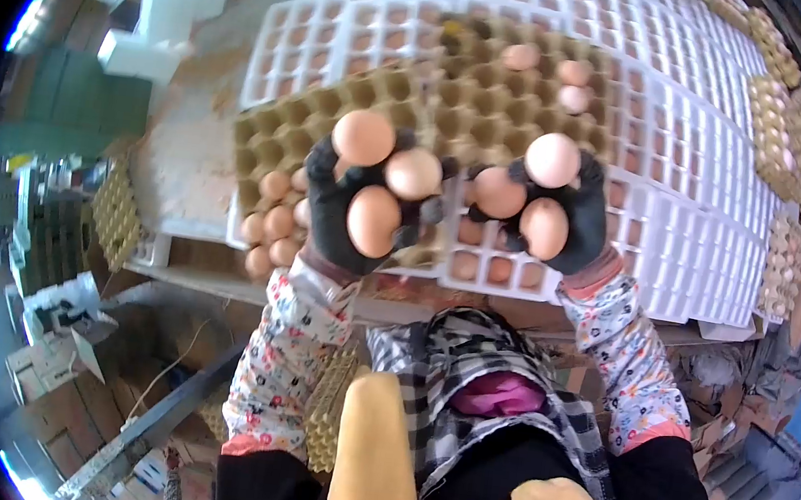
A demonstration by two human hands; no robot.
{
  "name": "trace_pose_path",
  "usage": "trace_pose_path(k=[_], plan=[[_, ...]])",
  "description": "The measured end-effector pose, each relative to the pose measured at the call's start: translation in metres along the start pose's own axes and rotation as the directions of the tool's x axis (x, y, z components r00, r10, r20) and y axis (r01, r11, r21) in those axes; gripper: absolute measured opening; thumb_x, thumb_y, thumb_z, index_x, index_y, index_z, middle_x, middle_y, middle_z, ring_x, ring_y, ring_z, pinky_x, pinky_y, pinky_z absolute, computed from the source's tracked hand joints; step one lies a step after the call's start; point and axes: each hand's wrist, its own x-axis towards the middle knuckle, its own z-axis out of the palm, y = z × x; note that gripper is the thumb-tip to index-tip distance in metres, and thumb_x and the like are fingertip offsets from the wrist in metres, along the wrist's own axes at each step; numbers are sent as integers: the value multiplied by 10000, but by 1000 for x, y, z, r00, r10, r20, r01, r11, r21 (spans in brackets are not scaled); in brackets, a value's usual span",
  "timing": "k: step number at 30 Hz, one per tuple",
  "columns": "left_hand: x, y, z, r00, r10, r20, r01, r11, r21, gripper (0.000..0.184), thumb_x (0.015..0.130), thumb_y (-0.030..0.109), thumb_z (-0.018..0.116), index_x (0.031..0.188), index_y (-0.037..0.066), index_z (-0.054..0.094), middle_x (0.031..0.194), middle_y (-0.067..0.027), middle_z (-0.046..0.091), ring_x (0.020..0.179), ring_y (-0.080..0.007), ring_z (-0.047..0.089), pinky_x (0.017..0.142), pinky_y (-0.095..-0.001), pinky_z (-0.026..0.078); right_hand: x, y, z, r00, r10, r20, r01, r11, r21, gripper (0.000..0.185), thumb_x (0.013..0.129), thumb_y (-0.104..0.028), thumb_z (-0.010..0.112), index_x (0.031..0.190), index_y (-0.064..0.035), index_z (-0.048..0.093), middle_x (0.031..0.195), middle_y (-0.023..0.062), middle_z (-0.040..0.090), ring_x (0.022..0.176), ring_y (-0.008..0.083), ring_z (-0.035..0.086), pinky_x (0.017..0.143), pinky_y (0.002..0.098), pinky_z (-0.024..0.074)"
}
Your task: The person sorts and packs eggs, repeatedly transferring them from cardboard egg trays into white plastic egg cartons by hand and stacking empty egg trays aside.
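Curling fingers (322, 164) round three eggs (374, 220) each, our left hand (334, 223) and right hand (584, 220) hover near the brown tray (495, 113), which shows three more; left of it, a second tray (323, 108) bears several; right of it, white trays (666, 132) hold others.

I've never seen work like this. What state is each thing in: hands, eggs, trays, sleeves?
Left hand: gloved, curled around three eggs.
Right hand: gloved, curled around three eggs.
Left brown tray: askew, cups facing up.
Back brown tray: partly filled, three eggs showing.
White trays: side by side, many cells holding eggs.
Egg cluster: bunched together, unheld.
Floral sleeves: covering both forearms.
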Motion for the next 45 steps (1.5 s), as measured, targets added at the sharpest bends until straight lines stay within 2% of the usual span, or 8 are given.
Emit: trace_pose_path(k=[9,11,16,22,27,31,39,45], plan=[[126,-186,130,956,-268,117,166,827,537,348,865,255,579,1127,28,543,879,-116,613,696,-243,621,604,-326,512,-151,-131,-220,734,-75,-675,-147,953,-266,387,935,-280,547,1209,-6,553,1107,55,599,1037,139,545,922,290,437],[184,-233,182,680,55,732,-720,-143,679,446,810,319,652,1177,96,532,1083,-152,560,890,-298,600,762,-369,498,-156,-207,-239,643,-127,-755,-298,867,-400,398,913,-292,585,1194,-10,569,1043,59,630,986,138,569,878,295,455],[330,-304,257,900,-80,428,-281,-858,431,544,768,426,680,1208,142,531,1330,-211,412,1076,-393,560,873,-447,485,-87,-300,-299,739,-625,-252,-451,-181,-874,518,775,-498,637,1112,-105,626,978,181,627,969,334,596,840,415,469],[360,-311,247,873,-120,474,-378,-780,499,450,773,253,661,1178,106,529,1249,-188,462,992,-353,593,798,-427,500,-30,-326,-337,909,-343,-236,-396,-535,-746,617,749,-348,713,1274,-101,502,1197,250,534,1063,367,569,908,413,458],[257,-345,222,858,-250,449,-467,-15,884,471,753,116,639,1207,58,530,1064,-162,595,911,-333,601,759,-408,504,-52,-336,-406,812,-539,-224,-110,237,-965,512,801,-295,672,1226,-36,549,1127,164,618,1044,247,603,884,373,484],[195,-382,185,839,-281,467,-544,-402,736,448,751,127,655,1184,94,546,1129,-135,544,902,-338,593,750,-417,509,-148,-297,-371,834,-295,-466,91,907,-411,375,831,-282,662,1096,-24,601,993,64,644,917,177,623,793,295,506],[156,-409,192,741,-35,670,-664,-189,724,421,792,84,600,1193,23,489,1113,-239,506,997,-423,527,858,-477,452,-199,-174,-303,817,-576,-36,-164,-172,-971,473,734,-142,676,1173,-27,543,1164,185,557,1101,378,500,964,428,412],[122,-418,125,797,110,594,-552,-267,790,699,795,275,633,1349,-29,333,1301,-287,391,1187,-449,397,1015,-503,332,-204,-143,-318,742,-669,-40,-213,-179,-961,311,884,-109,504,1171,-11,571,1161,179,580,1089,357,521,950,450,407]])
